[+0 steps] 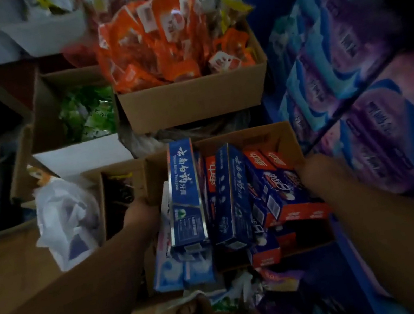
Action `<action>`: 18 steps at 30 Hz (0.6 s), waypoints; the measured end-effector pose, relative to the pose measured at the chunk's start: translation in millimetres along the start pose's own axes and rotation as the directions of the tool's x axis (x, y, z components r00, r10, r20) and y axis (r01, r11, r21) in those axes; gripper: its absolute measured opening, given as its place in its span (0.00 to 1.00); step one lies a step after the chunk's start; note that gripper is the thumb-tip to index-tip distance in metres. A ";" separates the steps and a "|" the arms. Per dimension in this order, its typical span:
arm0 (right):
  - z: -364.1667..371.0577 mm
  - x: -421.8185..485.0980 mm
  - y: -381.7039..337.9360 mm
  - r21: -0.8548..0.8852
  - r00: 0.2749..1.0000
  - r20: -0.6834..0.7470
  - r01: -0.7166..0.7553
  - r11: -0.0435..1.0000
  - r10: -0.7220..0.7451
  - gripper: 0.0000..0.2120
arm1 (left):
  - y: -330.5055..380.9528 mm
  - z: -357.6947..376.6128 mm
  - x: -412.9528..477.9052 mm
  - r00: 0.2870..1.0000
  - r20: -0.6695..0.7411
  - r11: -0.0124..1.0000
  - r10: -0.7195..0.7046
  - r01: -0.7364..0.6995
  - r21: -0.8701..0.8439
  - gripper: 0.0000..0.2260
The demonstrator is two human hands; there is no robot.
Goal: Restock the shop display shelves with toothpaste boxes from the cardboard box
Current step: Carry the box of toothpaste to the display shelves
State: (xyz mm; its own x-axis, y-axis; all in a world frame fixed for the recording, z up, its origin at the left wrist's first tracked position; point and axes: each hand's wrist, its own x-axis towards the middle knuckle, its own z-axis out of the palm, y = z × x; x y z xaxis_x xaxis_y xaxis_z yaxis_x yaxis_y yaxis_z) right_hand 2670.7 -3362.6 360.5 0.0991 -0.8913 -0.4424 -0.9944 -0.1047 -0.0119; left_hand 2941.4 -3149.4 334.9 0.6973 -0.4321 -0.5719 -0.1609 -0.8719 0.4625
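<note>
Toothpaste boxes [223,195] (blue, red) in cardboard box [260,137], left hand [141,214] and right hand [309,169] gripping opposite walls

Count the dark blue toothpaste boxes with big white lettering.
2. One dark blue box stands at the carton's left; the second leans just right of it. More may be hidden underneath.

Lower centre, cardboard box [265,134]: matt brown card, plain and unprinted. Inside it, toothpaste boxes [185,188]: glossy printed card, tallest blue one with shiny silvery edge strips. Upper centre, orange packets [167,40]: shiny crinkled plastic film; carton [191,102] holding them: dull matt card. Left, white bag [66,221]: thin crumpled plastic, slightly translucent. Right, purple-blue packs [362,62]: smooth glossy plastic wrap.
</note>
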 end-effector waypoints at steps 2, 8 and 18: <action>8.9 11.0 -2.5 -0.034 1.000 -0.007 0.006 0.999 -0.006 0.17 | 0.2 9.1 16.3 1.000 0.003 0.999 -0.024 0.024 0.022 0.13; 23.3 40.0 -12.9 -0.086 0.999 0.034 0.040 0.996 -0.038 0.18 | -2.2 25.8 43.8 0.998 0.023 0.998 -0.058 0.057 0.013 0.12; 47.4 47.8 -16.0 -0.070 1.000 0.012 -0.014 0.997 0.015 0.18 | -4.8 46.2 60.4 0.994 0.025 0.994 -0.107 0.106 0.031 0.14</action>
State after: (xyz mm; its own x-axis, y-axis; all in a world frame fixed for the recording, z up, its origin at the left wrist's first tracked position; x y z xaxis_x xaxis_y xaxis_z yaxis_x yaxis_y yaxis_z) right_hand 2689.6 -3382.7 297.1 0.0838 -0.8875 -0.4531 -0.9908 -0.1229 0.0575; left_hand 2952.0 -3181.9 266.9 0.6929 -0.3417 -0.6349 -0.1070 -0.9196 0.3781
